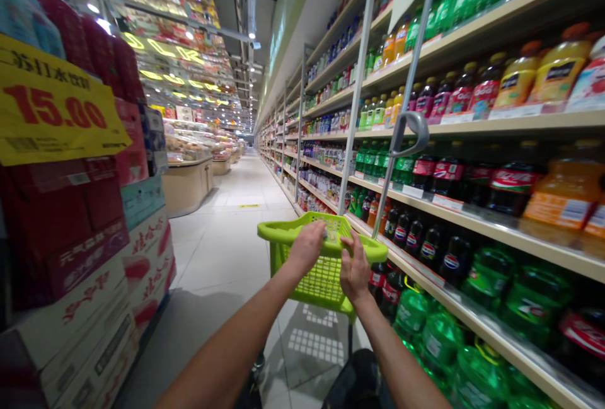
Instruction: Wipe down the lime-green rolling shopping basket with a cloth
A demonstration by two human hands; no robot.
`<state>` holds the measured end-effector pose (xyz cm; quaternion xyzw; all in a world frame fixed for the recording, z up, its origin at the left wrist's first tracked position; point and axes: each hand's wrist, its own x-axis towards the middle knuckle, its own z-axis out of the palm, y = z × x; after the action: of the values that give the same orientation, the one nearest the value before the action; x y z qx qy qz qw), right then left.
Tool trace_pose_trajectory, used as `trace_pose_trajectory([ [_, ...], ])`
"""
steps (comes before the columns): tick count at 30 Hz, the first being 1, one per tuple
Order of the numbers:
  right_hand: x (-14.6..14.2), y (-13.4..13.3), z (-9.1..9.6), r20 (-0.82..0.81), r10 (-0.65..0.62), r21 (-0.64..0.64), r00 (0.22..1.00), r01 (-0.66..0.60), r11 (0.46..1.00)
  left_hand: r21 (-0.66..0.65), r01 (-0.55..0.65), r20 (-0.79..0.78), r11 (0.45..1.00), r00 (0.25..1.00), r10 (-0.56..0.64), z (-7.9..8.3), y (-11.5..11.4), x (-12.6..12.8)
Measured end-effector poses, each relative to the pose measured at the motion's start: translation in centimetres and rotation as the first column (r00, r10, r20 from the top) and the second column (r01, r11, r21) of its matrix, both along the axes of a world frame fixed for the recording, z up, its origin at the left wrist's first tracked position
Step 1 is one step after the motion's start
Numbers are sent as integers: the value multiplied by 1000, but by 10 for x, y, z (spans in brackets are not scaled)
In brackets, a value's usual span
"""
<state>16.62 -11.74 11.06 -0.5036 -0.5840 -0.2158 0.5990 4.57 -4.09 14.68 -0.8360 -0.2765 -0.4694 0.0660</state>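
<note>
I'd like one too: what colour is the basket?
The basket is lime green, as the head view shows.

- Floor: pale tiles, with stacked cartons at left, a blue edge showing at their foot.
- Right-hand middle shelf: cola bottles and orange drinks (price labels line its edge).
- Shelf above: yellow drinks among red-labelled bottles.

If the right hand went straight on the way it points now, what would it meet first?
Most likely the green basket's near rim, where the fingers of the right hand seem to rest; exact contact is unclear from this view.
</note>
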Motion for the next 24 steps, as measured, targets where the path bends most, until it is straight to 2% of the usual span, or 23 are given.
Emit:
trace_pose_trajectory([
  [2, 2, 0, 0, 7, 9, -8, 1000, -9, 1000, 32, 85, -61, 996, 995, -83, 0, -7, 11],
  [3, 2, -1, 0, 10, 14, -14, 1000, -14, 1000, 27, 89, -65, 996, 994, -87, 1, -7, 12],
  [8, 2, -3, 0, 30, 16, -17, 999, -16, 1000, -145, -145, 64, 979, 986, 156, 10, 16, -21],
  [10, 0, -2, -1, 29, -2, 0, 1000, 2, 1000, -158, -171, 67, 973, 981, 183, 10, 18, -27],
  [13, -1, -1, -3, 30, -14, 12, 999, 14, 1000, -55, -52, -7, 997, 999, 52, 4, 4, -12],
  [15, 0, -1, -4, 32, -13, 8, 999, 13, 1000, 19, 66, -78, 998, 995, -64, 1, -6, 2],
  [17, 2, -2, -4, 35, -8, -2, 999, 8, 1000, 37, 118, -104, 992, 988, -114, 1, -10, 6],
  [19, 3, -3, -4, 38, 3, -11, 999, -3, 1000, -6, 72, -55, 997, 996, -72, 3, -5, -2],
  [22, 1, -4, -3, 34, 9, -11, 999, -9, 1000, -149, -86, 81, 985, 992, 99, 7, 7, -20],
  [24, 0, -3, -4, 27, -5, -2, 1000, 5, 1000, -210, -107, 106, 972, 986, 132, 8, 7, -22],
])
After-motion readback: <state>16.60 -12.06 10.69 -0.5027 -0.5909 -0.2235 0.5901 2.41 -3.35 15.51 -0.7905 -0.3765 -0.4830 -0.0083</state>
